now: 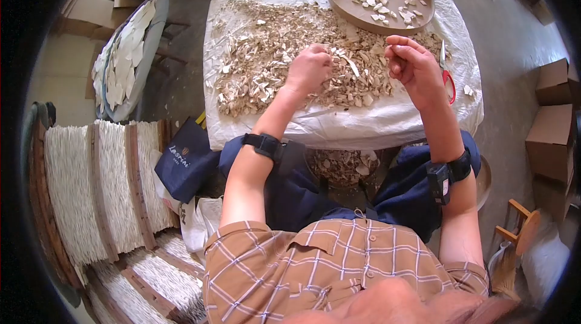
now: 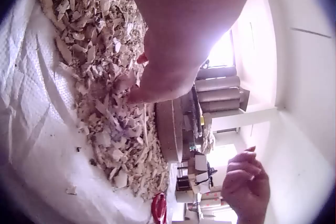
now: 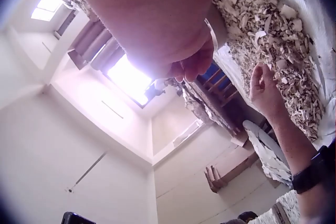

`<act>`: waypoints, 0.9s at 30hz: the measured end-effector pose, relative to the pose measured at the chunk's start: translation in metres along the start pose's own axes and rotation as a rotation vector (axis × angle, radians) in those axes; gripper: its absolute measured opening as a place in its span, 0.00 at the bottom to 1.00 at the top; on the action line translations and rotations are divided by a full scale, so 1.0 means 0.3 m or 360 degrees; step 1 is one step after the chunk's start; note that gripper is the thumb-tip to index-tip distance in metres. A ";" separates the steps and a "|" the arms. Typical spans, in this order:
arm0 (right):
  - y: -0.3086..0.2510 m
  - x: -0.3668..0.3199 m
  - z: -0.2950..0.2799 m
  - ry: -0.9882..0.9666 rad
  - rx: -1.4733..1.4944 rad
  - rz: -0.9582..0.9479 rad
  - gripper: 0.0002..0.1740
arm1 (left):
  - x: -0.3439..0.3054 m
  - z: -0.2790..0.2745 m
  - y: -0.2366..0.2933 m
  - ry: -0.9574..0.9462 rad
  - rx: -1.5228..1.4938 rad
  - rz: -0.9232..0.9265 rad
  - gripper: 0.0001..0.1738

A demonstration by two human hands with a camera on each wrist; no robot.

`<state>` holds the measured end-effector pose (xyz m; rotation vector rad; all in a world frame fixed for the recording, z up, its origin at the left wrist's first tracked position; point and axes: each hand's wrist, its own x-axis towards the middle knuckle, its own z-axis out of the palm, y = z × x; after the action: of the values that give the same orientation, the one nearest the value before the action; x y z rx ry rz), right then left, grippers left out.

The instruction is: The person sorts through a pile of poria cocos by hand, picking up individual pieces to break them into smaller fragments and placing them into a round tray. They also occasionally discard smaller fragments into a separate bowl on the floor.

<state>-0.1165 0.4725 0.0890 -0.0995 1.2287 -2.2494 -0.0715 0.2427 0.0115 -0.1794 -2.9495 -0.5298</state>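
Note:
A wide heap of dry, pale brown and whitish flakes (image 1: 272, 51) covers much of a white-sheeted table (image 1: 345, 130). My left hand (image 1: 310, 69) reaches down over the heap's middle, fingers bent and fingertips right at the flakes in the left wrist view. My right hand (image 1: 414, 66) is raised near the heap's right side, its fingers curled and thumb close against the forefinger. I cannot tell whether small flakes sit between either hand's fingertips. Beyond the right hand, a round brown tray (image 1: 339, 3) holds larger whitish pieces (image 1: 375, 2).
Red-handled scissors (image 1: 448, 85) lie at the table's right edge. Below the table's front edge, between the knees, is a container of flakes (image 1: 342, 166). A navy bag (image 1: 184, 160) and racks of stacked white sheets (image 1: 78, 191) stand left; cardboard boxes (image 1: 549, 142) stand right.

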 end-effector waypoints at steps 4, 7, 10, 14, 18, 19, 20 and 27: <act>-0.003 -0.001 0.005 0.0029 -0.0049 0.0006 0.10 | 0.006 -0.031 -0.046 -0.0055 -0.0584 -0.0386 0.09; 0.001 0.004 0.019 0.0045 -0.0098 0.0013 0.10 | 0.008 -0.052 -0.052 -0.0202 -0.1219 -0.0724 0.11; 0.008 0.004 0.035 0.0065 -0.0141 0.0045 0.10 | 0.007 -0.073 -0.047 -0.0222 -0.1777 -0.0835 0.10; 0.019 0.009 0.056 0.0033 -0.0147 0.0071 0.10 | 0.013 -0.079 -0.039 -0.0127 -0.1940 -0.0777 0.11; 0.029 0.006 0.067 0.0023 -0.0180 0.0119 0.09 | 0.017 -0.076 -0.028 -0.0185 -0.1791 -0.0753 0.13; 0.033 0.004 0.067 0.0035 -0.0207 0.0125 0.09 | 0.016 -0.086 -0.015 -0.0176 -0.1793 -0.0770 0.13; 0.030 0.006 0.067 0.0037 -0.0229 0.0137 0.10 | 0.015 -0.094 -0.002 -0.0216 -0.1541 -0.0748 0.13; 0.029 -0.005 0.071 0.0065 -0.0189 0.0116 0.10 | -0.004 -0.084 0.036 -0.0676 -0.0149 -0.0677 0.31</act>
<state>-0.1043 0.4536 0.0947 -0.0535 1.3653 -2.1252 -0.0658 0.2438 0.0384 0.3852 -3.3933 -0.7652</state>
